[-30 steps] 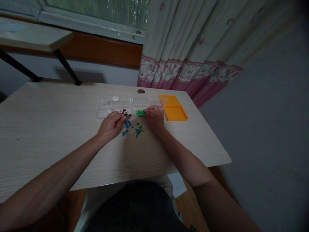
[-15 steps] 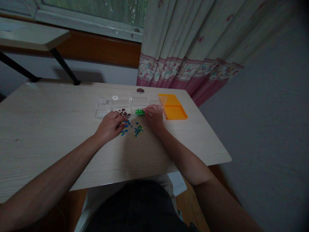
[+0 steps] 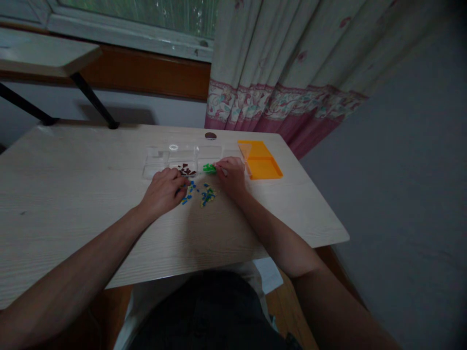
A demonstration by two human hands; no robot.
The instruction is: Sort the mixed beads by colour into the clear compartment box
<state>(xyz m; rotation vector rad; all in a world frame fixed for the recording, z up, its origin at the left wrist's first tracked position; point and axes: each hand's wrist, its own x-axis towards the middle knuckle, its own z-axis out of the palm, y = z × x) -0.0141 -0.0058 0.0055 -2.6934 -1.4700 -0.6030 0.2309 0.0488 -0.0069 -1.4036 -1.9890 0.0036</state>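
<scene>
A clear compartment box point(image 3: 160, 158) lies on the pale wooden table point(image 3: 73, 184). One compartment holds dark red pieces point(image 3: 186, 170), another holds green pieces point(image 3: 209, 168). Small blue, yellow and green pieces point(image 3: 206, 196) lie loose on the table just in front of the box. My left hand point(image 3: 162, 190) rests curled on the table, fingertips at the blue pieces. My right hand point(image 3: 229, 175) has its fingers pinched together at the green pieces by the box edge. What either hand holds is too small to make out.
An orange tray point(image 3: 263, 163) lies right of the box near the table's right edge. A dark round cable hole point(image 3: 210, 136) sits behind the box. A floral curtain point(image 3: 277, 68) hangs behind the table, a window and a shelf with black legs point(image 3: 44, 53) at the back left.
My left hand slid slightly down and left, from the dark red compartment onto the blue pieces. My right hand stayed at the green pieces. The view shifted a little.
</scene>
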